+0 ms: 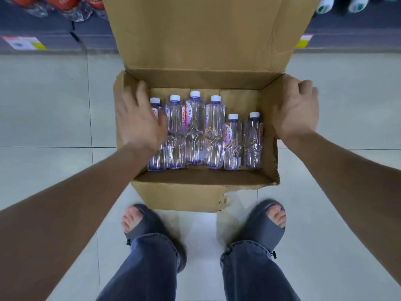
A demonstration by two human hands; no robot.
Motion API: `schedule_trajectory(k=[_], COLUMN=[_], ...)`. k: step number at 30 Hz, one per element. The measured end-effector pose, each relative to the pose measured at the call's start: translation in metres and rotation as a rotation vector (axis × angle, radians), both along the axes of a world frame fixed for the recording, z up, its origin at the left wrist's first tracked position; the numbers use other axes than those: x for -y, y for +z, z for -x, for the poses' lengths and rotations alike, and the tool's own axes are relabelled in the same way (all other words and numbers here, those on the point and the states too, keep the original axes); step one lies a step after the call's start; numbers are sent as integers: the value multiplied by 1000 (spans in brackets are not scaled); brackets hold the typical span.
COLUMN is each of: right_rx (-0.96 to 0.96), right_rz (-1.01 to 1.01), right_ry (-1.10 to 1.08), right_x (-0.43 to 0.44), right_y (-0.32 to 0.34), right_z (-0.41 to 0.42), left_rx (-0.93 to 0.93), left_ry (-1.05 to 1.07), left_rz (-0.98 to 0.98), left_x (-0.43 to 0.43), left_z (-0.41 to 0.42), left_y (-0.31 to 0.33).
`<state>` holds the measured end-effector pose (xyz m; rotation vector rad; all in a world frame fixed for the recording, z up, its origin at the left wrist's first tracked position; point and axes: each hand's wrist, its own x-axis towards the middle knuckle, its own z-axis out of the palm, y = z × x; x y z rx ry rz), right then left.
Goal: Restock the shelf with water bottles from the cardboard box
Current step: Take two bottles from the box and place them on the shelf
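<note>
Lying in one cardboard box (191, 197), six water bottles (214, 131) — left grip (141, 122) spread open, right grip (297, 109) clamped on its wall.

The cardboard box (178, 196) sits on the floor. It is brown and open, with its far flap standing up and its near edge torn. Six water bottles (195, 131) lie inside in a row, side by side (the two on the right look shorter). They are clear and a bit purple. Their white caps point to the shelf (54, 27) behind the box.
</note>
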<state>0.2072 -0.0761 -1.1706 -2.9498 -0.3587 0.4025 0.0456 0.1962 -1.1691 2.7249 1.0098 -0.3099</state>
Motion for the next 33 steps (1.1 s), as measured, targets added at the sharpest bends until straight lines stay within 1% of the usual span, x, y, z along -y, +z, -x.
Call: schedule_trajectory(k=[1, 3, 5, 6, 8, 11, 14, 16, 19, 24, 29, 31, 33], right_rx=[-28, -227, -407, -448, -450, -416, -482, -536, -555, -623, -661, -690, -738], right_rz=[-21, 14, 118, 166, 300, 615, 750, 812, 817, 810, 785, 725, 617], right_ry=[30, 93, 226, 284, 380, 573, 675, 715, 716, 669, 613, 588, 517], right_x=[-5, -20, -33, -39, -43, -43, -46, -48, -46, -48, -51, -52, -49], right_y=[3, 2, -6, -12, -26, -41, -47, -53, -63, -66, -60, -54, -47], right_z=[-2, -6, -5, -5, -6, -14, -19, -20, -21, -21, -23, -22, -17], left_rx=[-10, -97, -204, -260, -352, -407, -424, -478, -546, -553, -405, -327, -263], left_ry=[-117, -296, -373, -403, -452, -515, -592, -622, -649, -588, -445, -416, -373], left_rz=[13, 93, 186, 211, 240, 250, 173, 101, 23, 110, 292, 308, 324], left_x=[13, 43, 72, 84, 102, 116, 122, 123, 123, 127, 127, 129, 133], left_z=[-5, -19, -37, -46, -62, -81, -90, -93, -94, -98, -88, -80, -69], left_y=[2, 3, -2, -9, -25, -52, -74, -86, -97, -102, -104, -103, -98])
